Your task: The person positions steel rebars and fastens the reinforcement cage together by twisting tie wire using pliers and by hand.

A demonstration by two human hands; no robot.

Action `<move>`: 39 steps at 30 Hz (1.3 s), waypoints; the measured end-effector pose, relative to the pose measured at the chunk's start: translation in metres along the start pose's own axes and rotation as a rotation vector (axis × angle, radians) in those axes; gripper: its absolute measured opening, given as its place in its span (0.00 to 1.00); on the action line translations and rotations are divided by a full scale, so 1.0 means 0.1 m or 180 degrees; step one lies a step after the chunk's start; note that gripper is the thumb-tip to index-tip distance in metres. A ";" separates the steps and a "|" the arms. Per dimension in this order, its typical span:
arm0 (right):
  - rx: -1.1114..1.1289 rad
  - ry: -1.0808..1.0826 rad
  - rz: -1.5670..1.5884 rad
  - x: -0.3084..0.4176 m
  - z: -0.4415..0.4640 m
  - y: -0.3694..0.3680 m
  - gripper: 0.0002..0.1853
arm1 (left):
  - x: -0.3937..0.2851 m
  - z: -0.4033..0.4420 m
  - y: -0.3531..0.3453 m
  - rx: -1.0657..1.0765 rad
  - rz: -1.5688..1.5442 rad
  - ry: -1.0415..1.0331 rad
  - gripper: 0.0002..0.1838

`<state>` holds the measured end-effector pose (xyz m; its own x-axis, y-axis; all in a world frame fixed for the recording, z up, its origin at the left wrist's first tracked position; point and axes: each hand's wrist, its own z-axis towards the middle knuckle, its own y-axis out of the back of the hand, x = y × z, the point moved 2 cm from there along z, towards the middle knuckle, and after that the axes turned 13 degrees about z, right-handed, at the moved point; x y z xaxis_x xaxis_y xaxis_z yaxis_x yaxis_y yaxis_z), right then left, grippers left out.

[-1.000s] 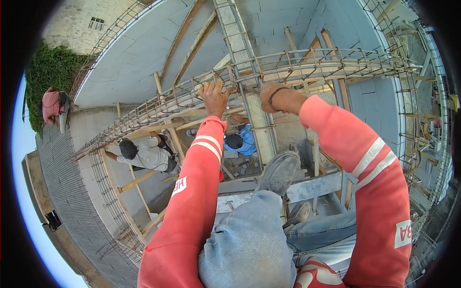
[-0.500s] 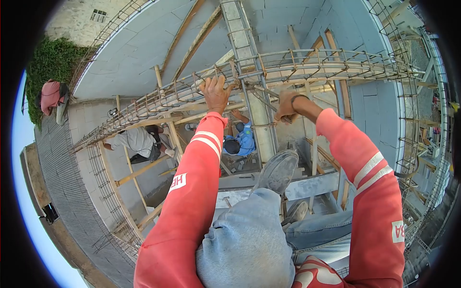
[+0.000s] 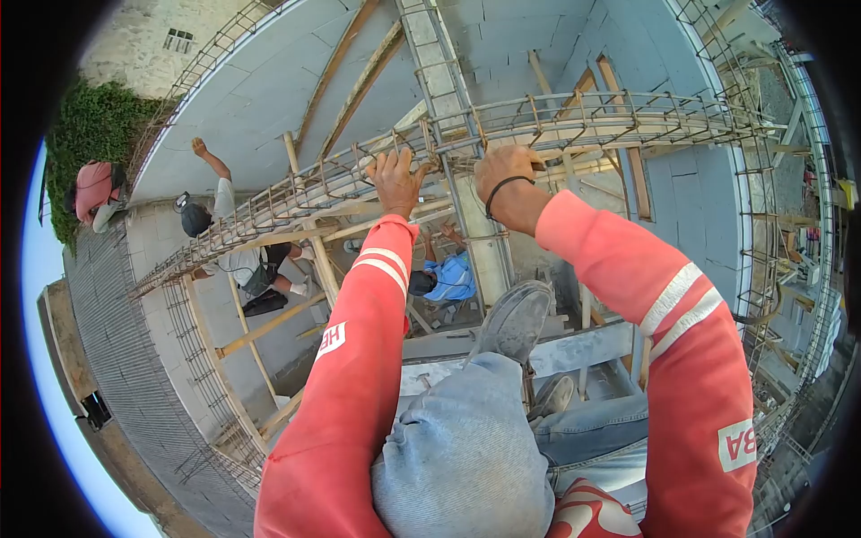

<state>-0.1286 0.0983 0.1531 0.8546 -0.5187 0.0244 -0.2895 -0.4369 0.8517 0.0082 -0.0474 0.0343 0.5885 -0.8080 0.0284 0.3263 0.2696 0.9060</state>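
Observation:
My left hand is closed over the bars of a long rebar cage, just left of where it crosses an upright-looking column form. Close beside the crossing, my right hand has its fingers curled, with a dark band at the wrist. It grips a pair of pincers, now mostly hidden behind the hand. The steel bars meet between my two hands. Below them are my jeans-covered knee and a dusty shoe.
Below, a person in a blue shirt works among timber props. Another person in a light shirt is behind the cage at left, one arm raised. A third, in red, is at far left. A board lies under my feet.
My right hand has moved left and up to the bar crossing, and the pincers' handles no longer show. My left hand has barely shifted. The light-shirted person has raised an arm.

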 end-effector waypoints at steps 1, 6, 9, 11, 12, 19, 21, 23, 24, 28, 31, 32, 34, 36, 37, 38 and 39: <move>0.0014 -0.0013 0.0001 -0.13 0.13 -0.21 0.15 | 0.00 -0.02 0.00 0.0010 -0.0015 -0.0006 0.23; 0.1738 -0.0512 0.2469 -0.53 0.29 -0.30 0.13 | 0.00 0.00 0.01 0.0083 -0.0021 0.0026 0.23; 0.2148 -0.0844 0.3332 -0.67 0.22 -0.29 0.17 | 0.00 -0.02 -0.03 0.0006 0.0017 0.0018 0.23; 0.2034 -0.0595 0.3251 -0.62 0.13 -0.19 0.14 | 0.01 -0.02 -0.04 -0.0001 0.0007 0.0010 0.23; 0.2018 -0.0601 0.3263 -0.64 0.11 -0.23 0.14 | 0.01 0.00 -0.04 -0.0014 -0.0003 0.0003 0.23; 0.2795 -0.0336 0.4990 -0.69 0.03 -0.50 0.13 | 0.00 -0.02 -0.02 0.0090 -0.0044 0.0029 0.23; 0.2599 -0.0186 0.4306 -0.60 0.01 -0.24 0.16 | 0.00 0.00 -0.02 0.0013 0.0028 0.0028 0.23; 0.1012 0.0081 0.1165 -0.48 -0.07 0.07 0.22 | 0.00 -0.02 -0.01 0.0027 0.0034 0.0018 0.23; 0.0184 0.0559 0.0491 -0.46 0.05 -0.16 0.35 | 0.00 -0.01 -0.01 0.0038 0.0042 0.0009 0.23; -0.1525 0.1079 -0.1008 -0.29 -0.18 -0.17 0.28 | -0.01 -0.01 0.00 0.0038 0.0061 0.0001 0.23; -0.1311 0.1074 -0.2105 -0.20 -0.25 -0.22 0.19 | -0.01 0.02 0.02 0.0025 0.0031 -0.0009 0.23; -0.0982 0.0780 -0.1409 -0.18 -0.23 -0.26 0.16 | -0.01 0.03 0.02 -0.0018 0.0013 -0.0021 0.23; -0.0619 0.0508 -0.0727 -0.22 -0.14 -0.35 0.14 | -0.02 -0.01 0.01 -0.0032 -0.0011 -0.0006 0.23; -0.0277 0.1254 0.0819 -0.31 0.11 -0.31 0.14 | 0.01 -0.01 -0.03 -0.0021 -0.0052 0.0011 0.23; -0.0288 0.1240 0.0845 -0.36 0.16 -0.24 0.14 | 0.01 -0.02 -0.02 -0.0017 -0.0048 -0.0020 0.23; 0.0744 0.0429 0.1892 -0.47 0.22 -0.22 0.13 | 0.01 0.00 -0.01 -0.0048 -0.0021 -0.0043 0.23; 0.1794 -0.0407 0.2860 -0.56 0.23 -0.22 0.14 | 0.01 0.00 -0.01 -0.0081 0.0007 -0.0022 0.23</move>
<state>-0.1805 0.1197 0.1209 0.1866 -0.8785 0.4397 -0.9763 -0.1158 0.1829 0.0083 -0.0484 0.0334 0.5842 -0.8109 0.0333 0.3438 0.2844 0.8949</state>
